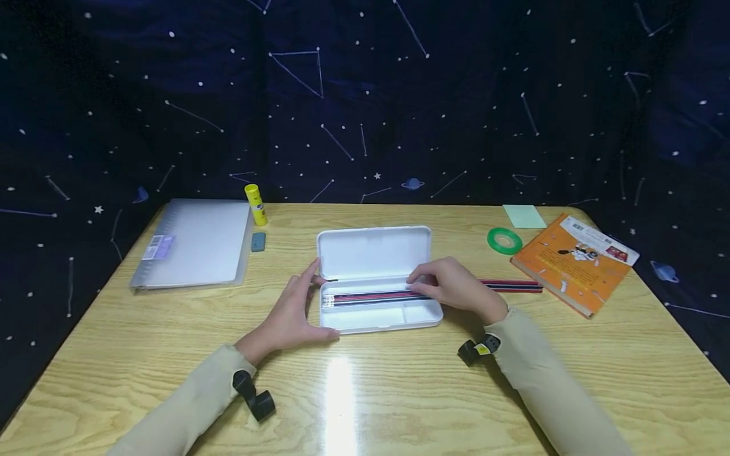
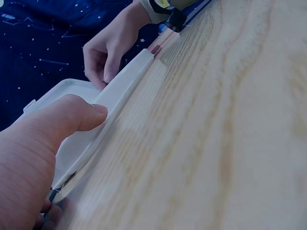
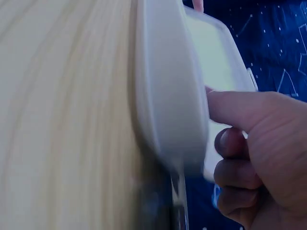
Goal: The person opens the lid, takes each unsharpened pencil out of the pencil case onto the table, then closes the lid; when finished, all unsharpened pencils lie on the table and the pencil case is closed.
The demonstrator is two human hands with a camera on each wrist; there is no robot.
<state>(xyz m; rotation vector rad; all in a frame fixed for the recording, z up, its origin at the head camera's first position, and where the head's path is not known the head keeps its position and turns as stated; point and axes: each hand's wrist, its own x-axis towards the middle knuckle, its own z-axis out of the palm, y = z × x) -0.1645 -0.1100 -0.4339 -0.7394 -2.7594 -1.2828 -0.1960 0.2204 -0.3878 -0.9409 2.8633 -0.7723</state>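
A white pencil case [image 1: 373,278] lies open at the centre of the frame on the wooden table [image 1: 399,392], lid up, with red and black pencils [image 1: 371,296] in its tray. The left hand [image 1: 293,310] clasps its left end, thumb on the front wall. The right hand [image 1: 453,285] pinches the pencils at the right end. The head view alone shows more pencils [image 1: 513,286] outside, a tape roll [image 1: 504,240] and a book [image 1: 573,263]; the right wrist view shows the curled fingers [image 3: 230,143] close up.
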